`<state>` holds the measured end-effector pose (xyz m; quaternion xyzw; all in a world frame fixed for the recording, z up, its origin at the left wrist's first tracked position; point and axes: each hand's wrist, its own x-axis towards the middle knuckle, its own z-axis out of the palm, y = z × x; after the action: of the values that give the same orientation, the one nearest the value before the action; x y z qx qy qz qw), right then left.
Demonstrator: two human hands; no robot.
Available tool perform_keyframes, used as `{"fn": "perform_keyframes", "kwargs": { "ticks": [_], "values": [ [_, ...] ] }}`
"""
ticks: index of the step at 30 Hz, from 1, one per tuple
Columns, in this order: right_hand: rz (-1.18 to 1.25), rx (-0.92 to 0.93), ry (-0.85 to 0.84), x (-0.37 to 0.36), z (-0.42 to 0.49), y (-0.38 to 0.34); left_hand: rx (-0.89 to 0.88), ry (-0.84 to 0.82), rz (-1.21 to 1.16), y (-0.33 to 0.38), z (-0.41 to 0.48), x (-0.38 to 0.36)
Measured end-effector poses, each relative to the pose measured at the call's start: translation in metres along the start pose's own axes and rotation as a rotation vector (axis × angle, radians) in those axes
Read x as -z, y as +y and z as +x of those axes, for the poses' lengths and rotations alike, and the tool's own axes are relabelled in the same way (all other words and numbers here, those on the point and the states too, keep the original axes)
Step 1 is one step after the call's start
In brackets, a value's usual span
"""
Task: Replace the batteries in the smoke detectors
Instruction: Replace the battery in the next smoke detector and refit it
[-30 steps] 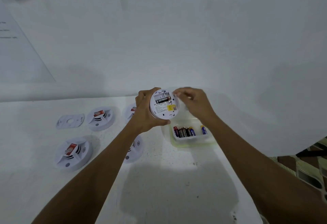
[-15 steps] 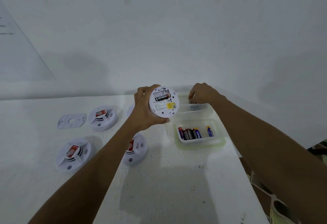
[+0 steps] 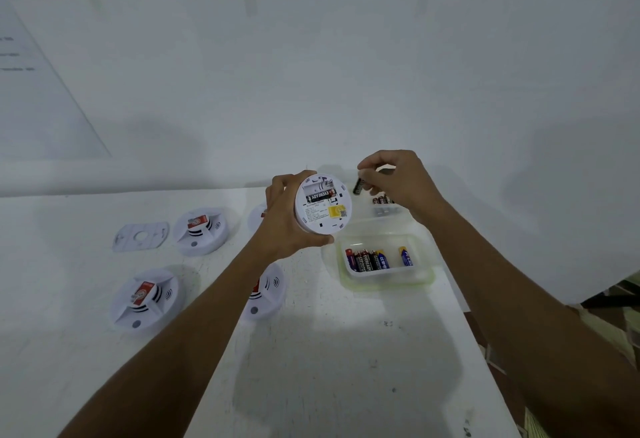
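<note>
My left hand [image 3: 282,219] grips a round white smoke detector [image 3: 323,203] above the table, its back facing me. Its open battery bay shows one black battery and one free slot above it. My right hand [image 3: 398,181] pinches a dark battery [image 3: 358,186] just right of the detector. Under that hand a clear far tray [image 3: 386,210] holds a few batteries. The nearer clear tray [image 3: 384,278] holds several batteries lying side by side.
Three more smoke detectors with red tags lie face up on the white table: one far left [image 3: 201,231], one near left [image 3: 143,299], one partly under my left forearm [image 3: 268,290]. A white mounting plate [image 3: 140,236] lies at the far left. The table's right edge drops off beside the trays.
My right hand left the detector, dipped into the far tray, and has come up pinching a battery beside the detector. My left hand kept hold of the detector.
</note>
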<state>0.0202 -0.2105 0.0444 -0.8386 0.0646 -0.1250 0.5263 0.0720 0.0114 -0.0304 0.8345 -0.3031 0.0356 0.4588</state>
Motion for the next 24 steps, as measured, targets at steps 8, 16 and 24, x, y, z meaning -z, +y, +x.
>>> {"fn": "perform_keyframes", "kwargs": {
  "ticks": [8,16,24],
  "values": [
    [0.179,0.075,-0.056,-0.022,-0.045,-0.028,-0.055,0.017,0.032,0.026,-0.019,-0.007],
    [0.071,0.143,-0.085,-0.04,-0.067,-0.033,-0.038,0.021,0.079,0.042,-0.038,-0.005],
    [-0.081,-0.038,-0.04,-0.064,-0.072,-0.039,-0.024,0.067,0.129,0.03,-0.063,0.01]
  ]
}}
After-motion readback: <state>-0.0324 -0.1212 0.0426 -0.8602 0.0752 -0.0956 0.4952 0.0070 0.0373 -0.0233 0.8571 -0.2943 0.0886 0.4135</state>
